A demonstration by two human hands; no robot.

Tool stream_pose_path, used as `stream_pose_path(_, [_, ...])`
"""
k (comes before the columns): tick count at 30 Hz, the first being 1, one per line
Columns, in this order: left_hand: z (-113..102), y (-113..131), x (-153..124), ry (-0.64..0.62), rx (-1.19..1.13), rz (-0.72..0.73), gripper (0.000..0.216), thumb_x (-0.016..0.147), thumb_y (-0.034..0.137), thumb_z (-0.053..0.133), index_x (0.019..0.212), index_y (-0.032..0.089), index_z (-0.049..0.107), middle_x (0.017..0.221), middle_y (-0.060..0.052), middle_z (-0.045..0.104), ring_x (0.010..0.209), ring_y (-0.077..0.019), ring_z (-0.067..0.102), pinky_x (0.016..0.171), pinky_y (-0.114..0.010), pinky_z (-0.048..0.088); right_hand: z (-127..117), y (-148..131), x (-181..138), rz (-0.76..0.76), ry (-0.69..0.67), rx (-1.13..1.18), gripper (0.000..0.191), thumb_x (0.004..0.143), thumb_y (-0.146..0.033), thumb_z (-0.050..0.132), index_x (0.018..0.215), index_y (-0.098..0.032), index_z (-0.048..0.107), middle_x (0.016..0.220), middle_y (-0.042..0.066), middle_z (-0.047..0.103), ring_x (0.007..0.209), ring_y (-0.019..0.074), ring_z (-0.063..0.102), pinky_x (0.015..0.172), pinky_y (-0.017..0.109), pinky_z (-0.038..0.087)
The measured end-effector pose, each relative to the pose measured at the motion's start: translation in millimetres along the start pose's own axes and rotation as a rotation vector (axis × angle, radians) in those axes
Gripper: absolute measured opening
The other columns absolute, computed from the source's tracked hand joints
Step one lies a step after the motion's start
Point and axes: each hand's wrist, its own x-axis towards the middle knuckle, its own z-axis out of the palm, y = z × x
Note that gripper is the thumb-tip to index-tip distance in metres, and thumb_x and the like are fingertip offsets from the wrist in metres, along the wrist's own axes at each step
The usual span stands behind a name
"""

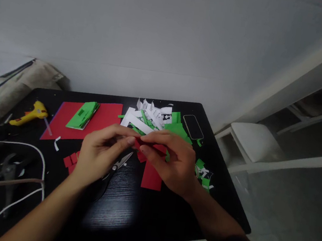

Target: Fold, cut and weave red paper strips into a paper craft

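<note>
Between my two hands, above the middle of the black table, is a small piece of red paper (143, 143). My left hand (102, 148) pinches its left end between thumb and forefinger. My right hand (170, 159) pinches the right end, its fingers bent over the paper and hiding part of it. Below my right hand a red paper strip (152, 176) lies on the table. Scissors (116, 167) lie partly under my left hand, blades pointing away to the right. Small red paper pieces (70, 160) sit left of my left wrist.
White and green paper scraps (149, 117) are heaped behind my hands, beside a phone (193, 127). A red sheet (108, 115) carries folded green paper (83, 114). A yellow glue gun (32, 114), pliers (9, 173) and a white cable (43, 160) are at left. A white stool (253, 140) stands right.
</note>
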Motion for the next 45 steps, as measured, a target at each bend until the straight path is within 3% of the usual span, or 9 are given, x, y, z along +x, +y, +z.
stream_pose_path(5, [-2,-1,-1,0.031,0.019,-0.014,0.007,0.092,0.024,0.074,0.098,0.024,0.078,0.087,-0.001,0.079,0.071,-0.0122,0.073,0.064,-0.021,0.059,-1,-1,1,0.063,-0.018,0.027,0.015,0.091,-0.022,0.079,0.105,-0.028,0.076,0.101,0.001,0.08,0.094,0.0188,0.075,0.087,0.038,0.064])
stream_pose_path(9, [-3,-3,1,0.028,-0.064,-0.04,0.005,0.092,0.023,0.075,0.097,0.024,0.074,0.076,0.001,0.074,0.063,-0.0108,0.07,0.059,-0.02,0.057,-2,-4,1,0.14,-0.046,0.107,0.013,0.094,-0.019,0.072,0.105,-0.025,0.077,0.099,0.002,0.08,0.089,0.0163,0.076,0.079,0.032,0.065])
stream_pose_path(16, [-1,-5,6,0.004,-0.203,-0.078,0.007,0.093,0.026,0.073,0.091,0.022,0.067,0.064,0.002,0.066,0.053,-0.01,0.063,0.047,-0.018,0.05,1,-2,-3,0.22,-0.058,0.223,0.033,0.091,-0.014,0.071,0.121,-0.028,0.071,0.102,0.0,0.08,0.095,0.0168,0.079,0.087,0.031,0.068])
stream_pose_path(26, [4,-4,8,-0.126,-0.498,-0.281,0.017,0.096,0.039,0.07,0.096,0.024,0.062,0.06,0.005,0.059,0.041,-0.0077,0.049,0.036,-0.017,0.037,4,0,-5,0.258,-0.083,0.295,0.039,0.086,-0.016,0.079,0.122,-0.027,0.07,0.099,0.0,0.078,0.09,0.0156,0.078,0.089,0.032,0.068])
stream_pose_path(38, [5,-9,8,-0.069,-0.483,-0.279,0.012,0.095,0.031,0.072,0.093,0.023,0.063,0.069,0.004,0.06,0.05,-0.0066,0.052,0.045,-0.016,0.042,3,3,-2,0.237,-0.095,0.245,0.042,0.086,-0.013,0.077,0.124,-0.028,0.07,0.099,-0.001,0.077,0.088,0.0151,0.076,0.085,0.031,0.068])
stream_pose_path(42, [6,-10,7,-0.013,-0.399,-0.266,0.014,0.089,0.027,0.078,0.09,0.021,0.065,0.069,0.004,0.058,0.053,-0.0067,0.05,0.046,-0.016,0.04,0,10,2,0.238,-0.197,0.225,0.028,0.092,-0.014,0.071,0.117,-0.027,0.073,0.108,0.003,0.076,0.097,0.017,0.075,0.088,0.035,0.065])
stream_pose_path(45, [6,-11,9,-0.015,-0.409,-0.291,0.013,0.089,0.027,0.077,0.088,0.021,0.066,0.068,0.004,0.06,0.053,-0.0075,0.051,0.047,-0.018,0.04,-2,16,5,0.241,-0.234,0.184,0.019,0.093,-0.015,0.07,0.107,-0.026,0.076,0.104,0.002,0.076,0.094,0.0169,0.074,0.083,0.033,0.064])
